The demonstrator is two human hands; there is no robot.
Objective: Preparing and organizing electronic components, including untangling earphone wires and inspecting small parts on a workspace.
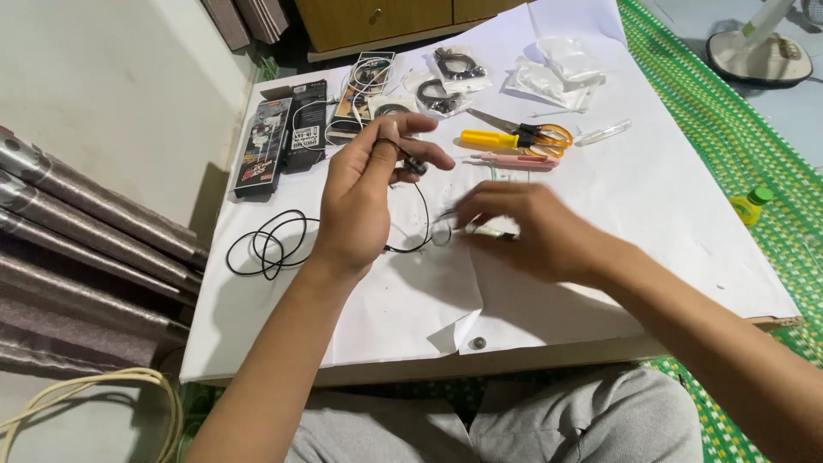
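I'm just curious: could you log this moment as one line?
left hand: pinches black earphone cable | right hand: blurred, on white paper | scissors: untouched

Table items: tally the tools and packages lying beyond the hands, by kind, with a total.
Scissors with yellow handles: 1
Pink tweezers: 1
Black retail boxes: 2
Clear bags holding black cable: 2
Empty-looking clear bags: 2, though the pile may hide more
Total: 8
Not counted: the black cable held by the left hand.

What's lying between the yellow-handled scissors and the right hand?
Head view: a pink tool lies between the scissors and the right hand; otherwise only white paper.
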